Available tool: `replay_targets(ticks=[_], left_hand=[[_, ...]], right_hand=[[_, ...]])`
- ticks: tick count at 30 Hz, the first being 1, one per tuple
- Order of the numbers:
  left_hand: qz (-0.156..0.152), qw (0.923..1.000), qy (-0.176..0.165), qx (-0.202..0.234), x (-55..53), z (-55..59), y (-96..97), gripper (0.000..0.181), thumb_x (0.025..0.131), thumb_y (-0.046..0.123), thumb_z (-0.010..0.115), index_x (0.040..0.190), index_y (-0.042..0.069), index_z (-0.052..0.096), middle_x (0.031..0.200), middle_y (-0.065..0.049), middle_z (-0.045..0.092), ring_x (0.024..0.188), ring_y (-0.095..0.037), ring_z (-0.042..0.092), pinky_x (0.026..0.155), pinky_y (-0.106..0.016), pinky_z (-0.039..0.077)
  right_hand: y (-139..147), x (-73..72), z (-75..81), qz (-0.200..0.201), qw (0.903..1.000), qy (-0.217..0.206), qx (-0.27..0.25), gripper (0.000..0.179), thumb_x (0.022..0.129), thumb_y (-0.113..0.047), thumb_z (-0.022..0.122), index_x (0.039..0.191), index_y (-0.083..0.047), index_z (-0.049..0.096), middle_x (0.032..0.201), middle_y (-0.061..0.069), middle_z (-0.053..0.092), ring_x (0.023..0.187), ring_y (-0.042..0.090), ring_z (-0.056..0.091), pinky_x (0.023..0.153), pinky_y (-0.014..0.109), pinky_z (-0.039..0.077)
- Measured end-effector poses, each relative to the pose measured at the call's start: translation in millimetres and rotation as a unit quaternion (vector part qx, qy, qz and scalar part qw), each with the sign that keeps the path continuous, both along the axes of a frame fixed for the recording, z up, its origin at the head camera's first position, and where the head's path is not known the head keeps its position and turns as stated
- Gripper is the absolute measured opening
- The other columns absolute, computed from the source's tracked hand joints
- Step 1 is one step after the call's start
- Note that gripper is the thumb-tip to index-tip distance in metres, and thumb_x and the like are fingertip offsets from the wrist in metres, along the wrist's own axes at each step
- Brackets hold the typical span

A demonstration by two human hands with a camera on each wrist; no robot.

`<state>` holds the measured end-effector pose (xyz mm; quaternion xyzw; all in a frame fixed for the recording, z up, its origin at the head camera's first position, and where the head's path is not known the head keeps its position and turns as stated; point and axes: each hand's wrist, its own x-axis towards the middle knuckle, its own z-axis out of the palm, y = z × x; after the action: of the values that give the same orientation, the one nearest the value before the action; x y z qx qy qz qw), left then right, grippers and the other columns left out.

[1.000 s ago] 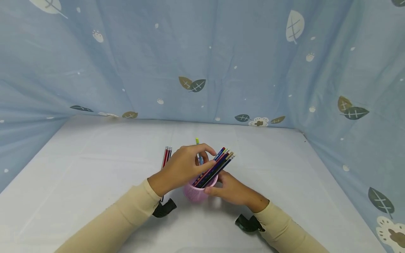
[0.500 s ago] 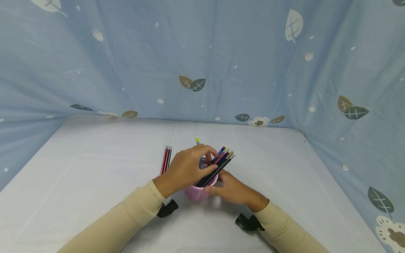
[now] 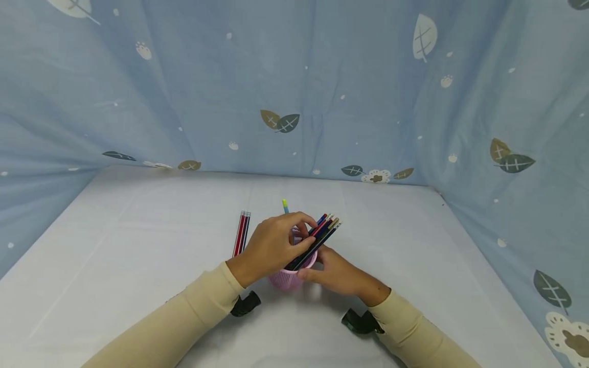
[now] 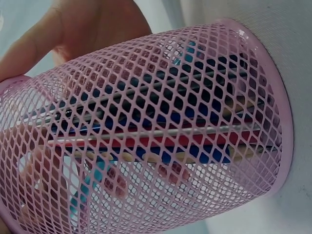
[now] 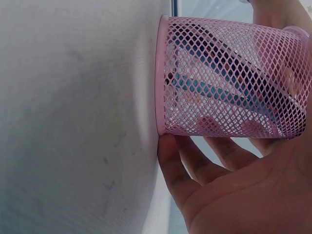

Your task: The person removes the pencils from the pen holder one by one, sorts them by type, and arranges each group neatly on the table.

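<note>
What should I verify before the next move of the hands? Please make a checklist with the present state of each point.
1. Cup stands upright on the table: ok.
2. Right hand holds the cup: ok.
3. Lower ends of the bundled pencils are inside the cup: ok.
4. Left hand is clear of this bundle: not ok, thumb and finger touch it.
5. Left hand's hold is firm: cannot tell.

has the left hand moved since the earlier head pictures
Yes, slightly: in the head view, the left hand has shifted right against the pencils lying on the table.
</note>
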<state>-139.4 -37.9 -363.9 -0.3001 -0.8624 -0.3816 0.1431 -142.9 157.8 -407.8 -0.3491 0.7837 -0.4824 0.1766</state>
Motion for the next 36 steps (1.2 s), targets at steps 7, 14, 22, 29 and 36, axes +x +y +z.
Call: replay_targets(ticks=[7,14,22,29,36], left_hand=[[-0.006,1.0,-0.004,0.006,-2.1,-2.2,-0.5,0.021,0.089,0.019,0.076,0.109,0.018,0.07,0.083,0.008,0.069,0.06,0.003,0.053,0.055,-0.019,0.046],[-0.011,0.9998,-0.011,0.009,-2.1,-2.9,-1.3,0.02,0.089,0.019,0.076,0.108,0.018,0.07,0.083,0.008,0.069,0.058,0.003,0.052,0.053,-0.019,0.046],[-0.008,0.9999,-0.014,0.005,-1.7,-3.8,-2.2,0.026,0.088,0.016,0.075,0.113,0.017,0.068,0.084,0.008,0.069,0.059,0.003,0.051,0.053,-0.019,0.045],[-0.006,0.9999,-0.007,-0.004,-1.6,-2.1,-1.3,0.03,0.087,0.016,0.077,0.115,0.017,0.066,0.084,0.008,0.068,0.06,0.001,0.052,0.056,-0.019,0.045],[-0.004,0.9998,-0.016,-0.012,-0.3,0.3,-0.4,0.032,0.086,0.019,0.079,0.115,0.019,0.066,0.085,0.008,0.069,0.061,-0.001,0.052,0.057,-0.019,0.045]], right_hand=[[-0.8,-0.6,0.2,-0.002,1.0,-0.001,0.002,0.084,0.097,-0.049,0.061,0.158,-0.007,0.023,0.162,0.008,0.032,0.148,0.027,0.035,0.117,0.044,0.033],[-0.7,0.0,-0.7,-0.004,1.0,-0.004,0.008,0.083,0.098,-0.045,0.062,0.158,-0.005,0.022,0.163,0.009,0.03,0.149,0.027,0.033,0.118,0.051,0.031],[-0.7,-0.2,-1.9,0.002,0.9999,-0.015,0.005,0.083,0.097,-0.048,0.061,0.158,-0.005,0.023,0.162,0.009,0.032,0.149,0.026,0.033,0.118,0.049,0.031],[-0.1,-0.1,-0.8,0.001,0.9999,-0.01,0.002,0.077,0.097,-0.05,0.06,0.155,-0.009,0.031,0.158,0.006,0.039,0.145,0.024,0.039,0.117,0.041,0.034],[1.1,0.9,-1.2,0.004,1.0,0.005,-0.001,0.073,0.097,-0.05,0.059,0.153,-0.01,0.035,0.154,0.006,0.045,0.141,0.024,0.044,0.114,0.034,0.037]])
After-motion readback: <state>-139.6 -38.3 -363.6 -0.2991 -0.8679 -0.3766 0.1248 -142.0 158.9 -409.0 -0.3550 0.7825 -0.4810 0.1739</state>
